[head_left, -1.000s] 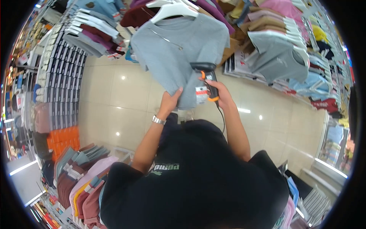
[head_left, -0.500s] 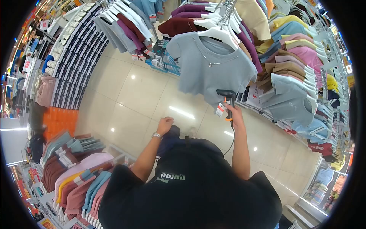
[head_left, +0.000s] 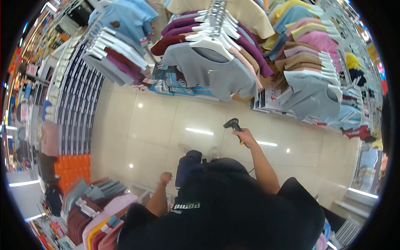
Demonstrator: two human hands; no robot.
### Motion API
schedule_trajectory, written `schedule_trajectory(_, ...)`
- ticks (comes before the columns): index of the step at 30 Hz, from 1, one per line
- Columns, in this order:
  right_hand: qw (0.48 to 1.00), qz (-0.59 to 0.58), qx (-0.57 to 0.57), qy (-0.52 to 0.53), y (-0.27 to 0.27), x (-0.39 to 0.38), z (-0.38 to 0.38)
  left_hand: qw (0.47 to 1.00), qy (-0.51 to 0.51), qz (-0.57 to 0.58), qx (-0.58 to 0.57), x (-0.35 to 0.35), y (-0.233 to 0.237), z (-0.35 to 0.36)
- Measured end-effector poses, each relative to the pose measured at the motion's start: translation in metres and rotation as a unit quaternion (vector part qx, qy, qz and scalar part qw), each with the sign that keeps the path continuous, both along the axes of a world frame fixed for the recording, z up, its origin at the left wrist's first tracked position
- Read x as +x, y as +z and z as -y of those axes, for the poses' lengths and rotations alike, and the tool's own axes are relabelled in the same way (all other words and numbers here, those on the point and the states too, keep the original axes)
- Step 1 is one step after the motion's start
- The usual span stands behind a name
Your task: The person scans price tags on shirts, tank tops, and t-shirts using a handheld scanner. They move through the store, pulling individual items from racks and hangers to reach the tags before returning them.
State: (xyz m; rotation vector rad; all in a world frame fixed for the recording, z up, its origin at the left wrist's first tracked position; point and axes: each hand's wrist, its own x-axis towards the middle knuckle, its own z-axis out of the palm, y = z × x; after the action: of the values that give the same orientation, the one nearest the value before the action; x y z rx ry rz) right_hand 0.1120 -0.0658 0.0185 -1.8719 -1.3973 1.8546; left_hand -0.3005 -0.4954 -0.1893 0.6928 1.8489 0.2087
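Observation:
My right hand (head_left: pixel 246 137) grips the handle of a black and orange barcode scanner (head_left: pixel 233 124), held out over the floor with its head pointing up and left. A cable shows near my waist. In front of the scanner, and apart from it, a grey short-sleeved top (head_left: pixel 198 68) hangs from a white hanger (head_left: pixel 211 44) at the front of a rack. A thin necklace-like trim crosses its chest. Down by my left side, my left hand (head_left: pixel 166 178) is curled closed with nothing visible in it, near the folded clothes.
More tops on hangers (head_left: pixel 310 62) fill the racks at right. Stacked shoe boxes (head_left: pixel 79 91) and orange boxes (head_left: pixel 73 168) line the left. Folded garments (head_left: pixel 100 198) lie at lower left. Blue packages (head_left: pixel 183 86) sit below the front rack. Shiny tiled floor (head_left: pixel 166 121) lies between.
My right hand has drawn the scanner back from the grey top, and the white and red price tag beside it is out of view. My left hand has dropped down and left.

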Motion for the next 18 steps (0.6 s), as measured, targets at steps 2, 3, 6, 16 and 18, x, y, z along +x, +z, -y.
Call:
schedule_trajectory(2, 0.999, 0.039, -0.027, 0.016, -0.017, 0.013, 0.014, 0.998, 0.037, 0.029, 0.029, 0.005, 0.009, -0.013)
schedule_trajectory(3, 0.997, 0.064, -0.038, 0.027, -0.023, 0.02, 0.022, 0.997, 0.055, 0.037, 0.036, 0.011, 0.018, -0.025)
schedule_trajectory(6, 0.992, 0.113, -0.041, 0.045, -0.071, 0.057, 0.046, 0.973, 0.22, 0.059, -0.028, 0.053, 0.112, -0.098)
schedule_trajectory(16, 0.978, 0.191, -0.065, -0.045, -0.186, 0.182, 0.163, 0.992, 0.037, 0.093, 0.081, 0.08, 0.114, -0.191)
schedule_trajectory(18, 0.976, 0.177, -0.072, -0.102, -0.169, 0.188, 0.182, 0.995, 0.007, 0.091, 0.041, 0.081, 0.108, -0.197)
